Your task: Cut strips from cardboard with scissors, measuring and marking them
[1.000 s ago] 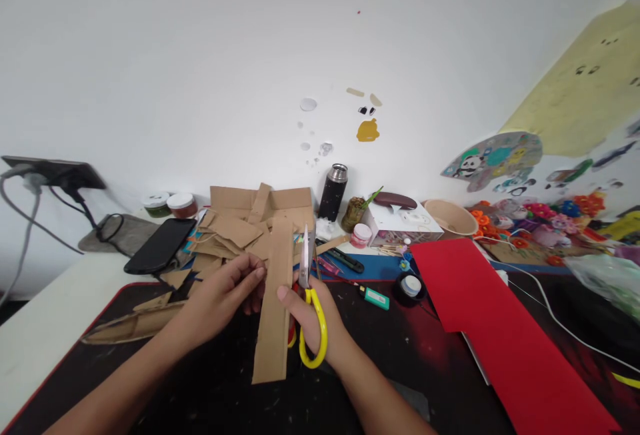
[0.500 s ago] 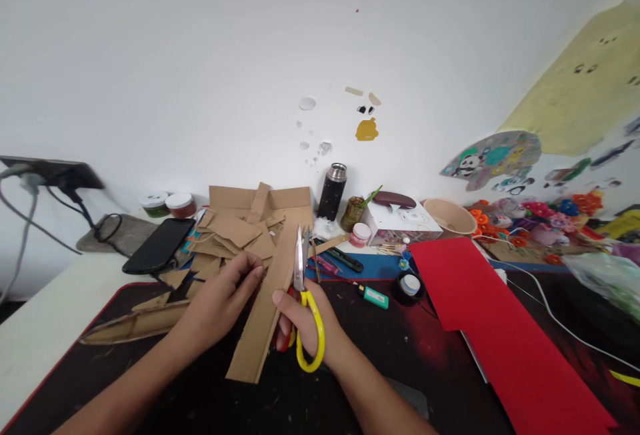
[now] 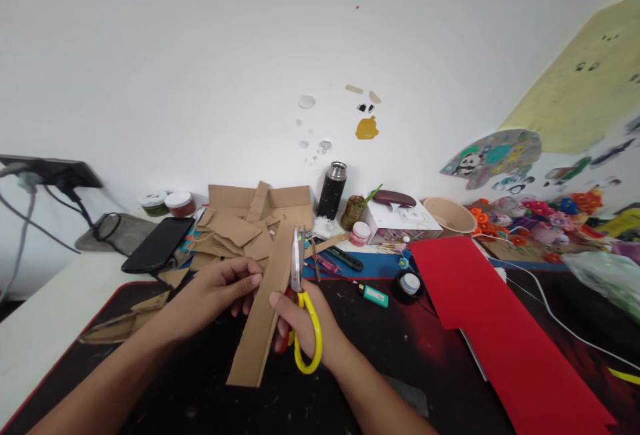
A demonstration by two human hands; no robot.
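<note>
A long cardboard strip (image 3: 265, 315) is held slanting in front of me, its far end over the pile of cardboard scraps. My right hand (image 3: 300, 321) grips its right edge with the thumb on top. That same hand carries scissors (image 3: 310, 341) with yellow and red handles, their blades pointing away from me alongside the strip. My left hand (image 3: 233, 288) is closed at the strip's left edge, thumb and curled fingers against it; some fingertips are hidden behind the cardboard.
Cardboard scraps (image 3: 235, 228) lie heaped behind the strip. Further along stand a black flask (image 3: 332, 191) and a white box (image 3: 400, 218). A green utility knife (image 3: 347, 260) and a lighter (image 3: 374, 295) lie right of centre. Red sheets (image 3: 500, 328) cover the right side; a phone (image 3: 159, 245) lies left.
My left hand has moved slightly and its fingers have come to the strip's left edge. The strip and scissors have shifted a little to the left.
</note>
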